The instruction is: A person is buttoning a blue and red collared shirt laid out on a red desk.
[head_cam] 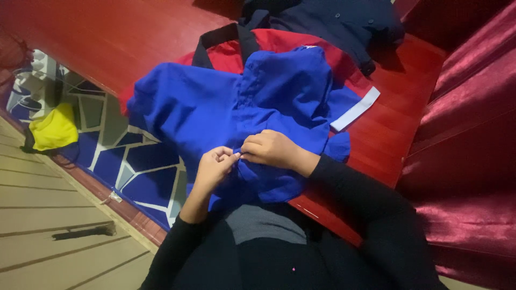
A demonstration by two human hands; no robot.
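Red and glossy, the bench (pixel 398 129) runs diagonally across the head view, with a dark red curtain (pixel 473 134) filling the right side of the frame. A bright blue garment (pixel 204 107) lies spread at the centre of the bench, over a red garment (pixel 290 40), with a dark navy shirt (pixel 333 19) at the top. The left hand (pixel 214 169) and right hand (pixel 271 149) meet at the lower middle, each with fingers pressed together, pinching the blue cloth at one spot. A white strip (pixel 356 109) shows at right, a yellow bag (pixel 52 129) at far left.
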